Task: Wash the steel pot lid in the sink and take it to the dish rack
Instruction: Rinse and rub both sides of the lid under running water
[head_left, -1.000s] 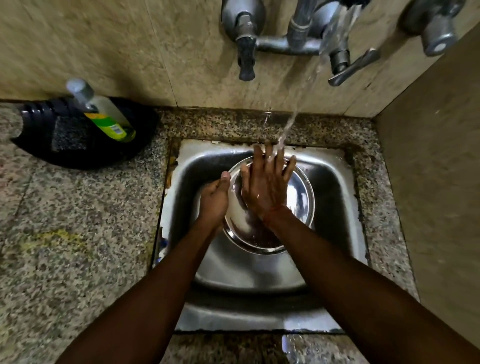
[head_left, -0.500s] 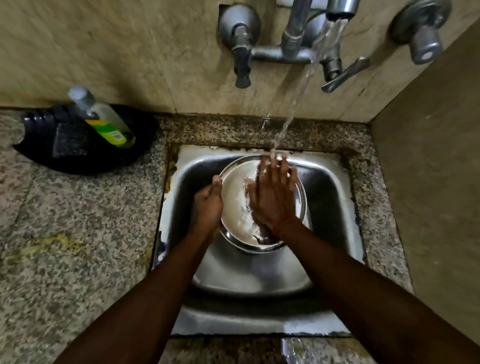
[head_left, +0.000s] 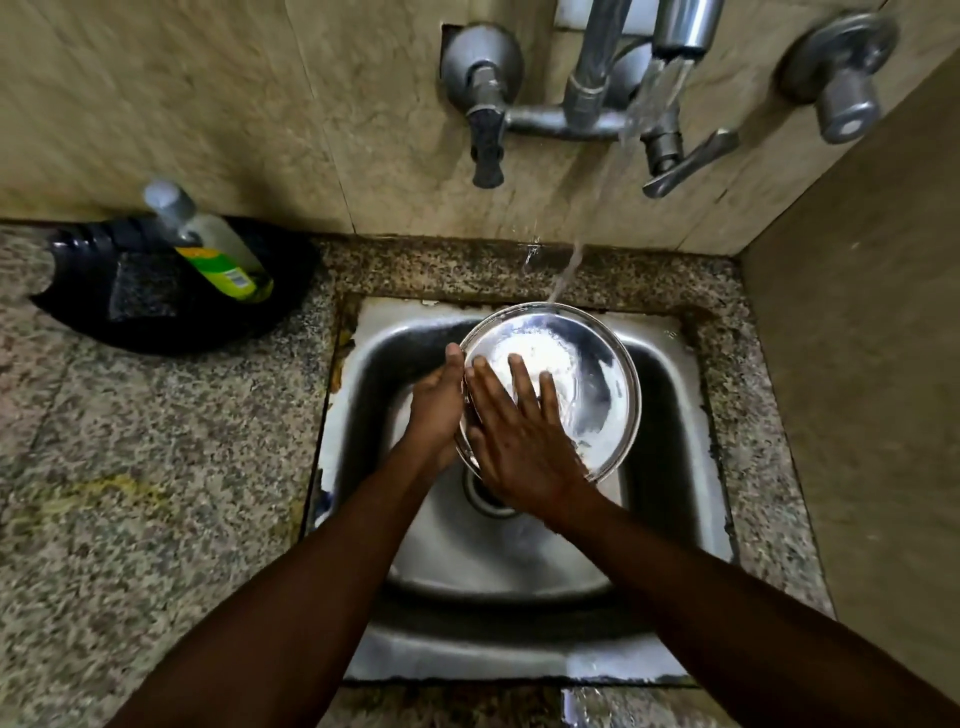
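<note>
The steel pot lid (head_left: 587, 374) is held above the basin of the sink (head_left: 670, 467), tipped up on edge with its shiny face toward the person and its far rim right under the water stream (head_left: 597, 208). That tilt probably lets the flow sheet down the face and run off into the drain (head_left: 485, 496) below.

The left hand (head_left: 434, 405) grips the lid's left rim, thumb laid along the edge, steadying it as a brace. The right hand (head_left: 524, 441) lies flat on the face with fingers straight and spread – a rubbing contact, not a hold – so the washing step looks to be under way.

The left fingers are hidden behind the lid, so how they wrap cannot be seen. No knob shows; it may sit on the far side. The pale patch on the face could be suds or glare. The tap spout (head_left: 680, 26) is cut off at the top edge, and no dish rack is in view. A dish soap bottle (head_left: 218, 244) leans in a black tray (head_left: 156, 332) on the counter.
</note>
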